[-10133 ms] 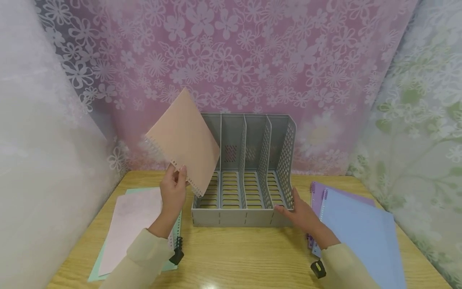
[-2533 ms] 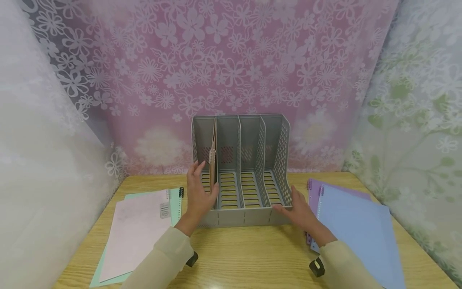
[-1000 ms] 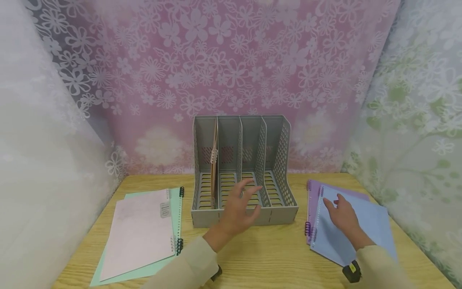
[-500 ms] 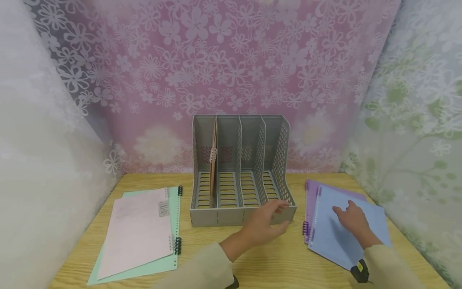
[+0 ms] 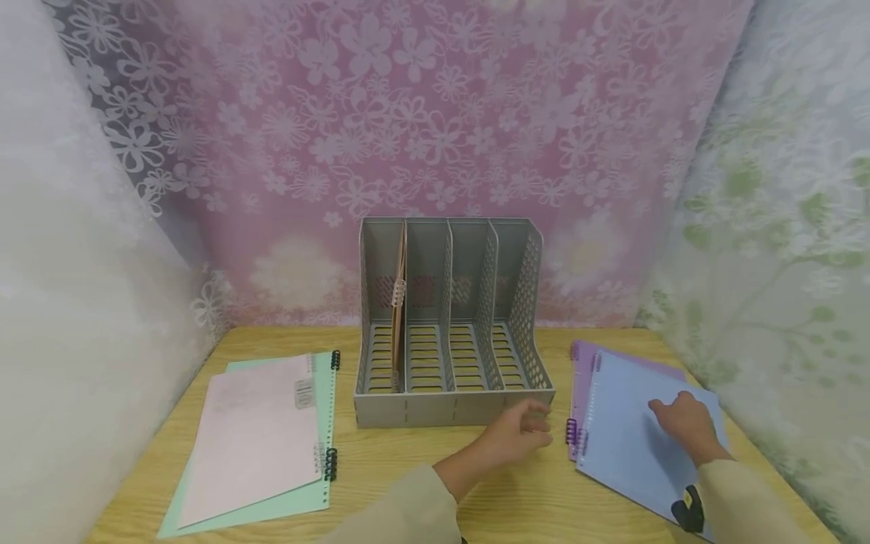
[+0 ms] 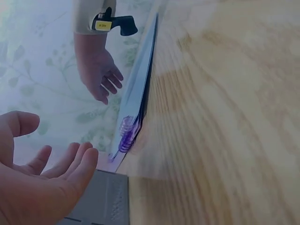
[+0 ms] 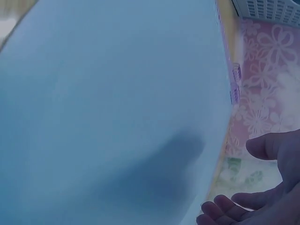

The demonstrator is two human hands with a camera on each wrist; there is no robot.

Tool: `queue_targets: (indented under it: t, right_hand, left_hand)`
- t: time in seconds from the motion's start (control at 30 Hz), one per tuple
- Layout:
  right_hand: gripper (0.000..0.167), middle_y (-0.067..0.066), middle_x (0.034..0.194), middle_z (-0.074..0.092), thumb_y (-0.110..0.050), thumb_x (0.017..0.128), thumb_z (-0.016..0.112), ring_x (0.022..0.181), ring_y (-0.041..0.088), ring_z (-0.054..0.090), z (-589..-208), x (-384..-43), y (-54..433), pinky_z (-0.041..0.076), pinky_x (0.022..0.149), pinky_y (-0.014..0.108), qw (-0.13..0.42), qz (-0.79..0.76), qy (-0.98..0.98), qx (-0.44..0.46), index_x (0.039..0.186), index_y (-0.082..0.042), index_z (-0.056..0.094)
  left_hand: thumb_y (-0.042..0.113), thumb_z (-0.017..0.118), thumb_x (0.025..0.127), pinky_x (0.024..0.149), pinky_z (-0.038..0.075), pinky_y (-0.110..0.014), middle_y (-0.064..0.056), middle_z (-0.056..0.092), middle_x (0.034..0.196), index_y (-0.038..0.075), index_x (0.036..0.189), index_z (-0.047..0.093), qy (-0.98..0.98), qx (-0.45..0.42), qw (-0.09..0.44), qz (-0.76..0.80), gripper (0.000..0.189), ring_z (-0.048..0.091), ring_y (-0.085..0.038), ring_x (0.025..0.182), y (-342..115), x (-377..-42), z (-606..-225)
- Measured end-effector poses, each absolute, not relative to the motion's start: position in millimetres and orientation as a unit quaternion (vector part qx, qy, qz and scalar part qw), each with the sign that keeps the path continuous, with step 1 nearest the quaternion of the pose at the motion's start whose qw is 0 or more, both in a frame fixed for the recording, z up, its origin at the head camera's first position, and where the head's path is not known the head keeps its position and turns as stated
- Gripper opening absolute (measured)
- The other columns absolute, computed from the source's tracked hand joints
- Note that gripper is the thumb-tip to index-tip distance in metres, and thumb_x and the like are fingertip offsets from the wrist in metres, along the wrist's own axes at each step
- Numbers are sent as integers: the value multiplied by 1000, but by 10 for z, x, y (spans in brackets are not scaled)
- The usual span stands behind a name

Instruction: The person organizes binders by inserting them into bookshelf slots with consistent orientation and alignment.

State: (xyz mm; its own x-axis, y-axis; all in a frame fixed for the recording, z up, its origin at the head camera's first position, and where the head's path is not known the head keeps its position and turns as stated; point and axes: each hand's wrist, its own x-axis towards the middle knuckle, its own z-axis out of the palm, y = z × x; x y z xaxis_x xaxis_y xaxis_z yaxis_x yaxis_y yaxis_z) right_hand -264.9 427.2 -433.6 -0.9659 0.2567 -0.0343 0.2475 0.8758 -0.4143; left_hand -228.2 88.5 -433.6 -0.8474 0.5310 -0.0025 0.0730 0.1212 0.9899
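Note:
My right hand point(image 5: 688, 425) hovers over the blue spiral notebook point(image 5: 625, 423), its fingers loosely bent and holding nothing; its shadow falls on the cover in the right wrist view. Under that notebook, a purple spiral notebook point(image 5: 580, 393) sticks out at the left and back. My left hand point(image 5: 515, 437) is in front of the grey file organizer point(image 5: 435, 409), near its right front corner, with relaxed fingers and nothing in them. In the left wrist view its palm and fingers point(image 6: 84, 164) show. A tan spiral notebook point(image 5: 399, 325) stands upright in the organizer's leftmost slot.
At the left of the wooden table point(image 5: 381, 483) lies a pale pink notebook point(image 5: 254, 438) on top of a mint green notebook point(image 5: 319, 495). A pink flowered cloth point(image 5: 442, 113) hangs behind the organizer, with pale cloths on both sides.
Earlier the left hand held the tan notebook, which now stands in the leftmost slot. Both hands have since left the organizer and moved right, the right one over the blue notebook.

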Motion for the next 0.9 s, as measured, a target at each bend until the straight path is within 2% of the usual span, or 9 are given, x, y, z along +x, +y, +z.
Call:
queue_targets:
  t: [0.1, 0.2, 0.53, 0.77, 0.9]
  right_hand:
    - [64, 51, 109, 44, -27, 94, 47, 101, 62, 48, -4329, -2652, 4300, 45, 82, 61, 7, 217, -966, -142, 112, 33, 34]
    - [66, 50, 105, 44, -30, 93, 49, 97, 62, 49, -4324, -2668, 4315, 46, 79, 60, 8, 221, -962, -163, 110, 32, 34]
    - [71, 51, 115, 35, -29, 92, 49, 106, 63, 40, -4368, -2708, 4401, 39, 88, 64, -6, 229, -948, -220, 118, 33, 26]
    - [63, 49, 118, 43, -28, 91, 48, 103, 59, 48, -4339, -2688, 4485, 44, 86, 60, -10, 200, -960, -197, 110, 32, 43]
    - [62, 49, 116, 44, -27, 90, 48, 102, 60, 49, -4354, -2647, 4530, 45, 85, 59, -10, 183, -965, -188, 108, 32, 44]
  left_hand:
    - [13, 64, 93, 89, 54, -40, -10, 66, 116, 17, 126, 56, 695, 166, 216, 665, 35, 65, -23, 103, 954, -2295, -4393]
    - [10, 64, 92, 89, 54, -42, -12, 67, 109, 15, 124, 57, 668, 126, 233, 696, 34, 67, -25, 98, 1037, -2312, -4478]
    - [2, 60, 87, 87, 55, -39, -13, 64, 102, 7, 123, 56, 646, 80, 243, 719, 36, 66, -26, 95, 1262, -2316, -4611]
    - [4, 60, 90, 88, 55, -41, -13, 66, 101, 8, 122, 55, 649, 72, 254, 713, 33, 66, -28, 96, 1338, -2318, -4571]
    - [4, 61, 90, 87, 55, -41, -13, 67, 99, 9, 123, 54, 641, 61, 265, 717, 34, 67, -28, 95, 1360, -2336, -4588]
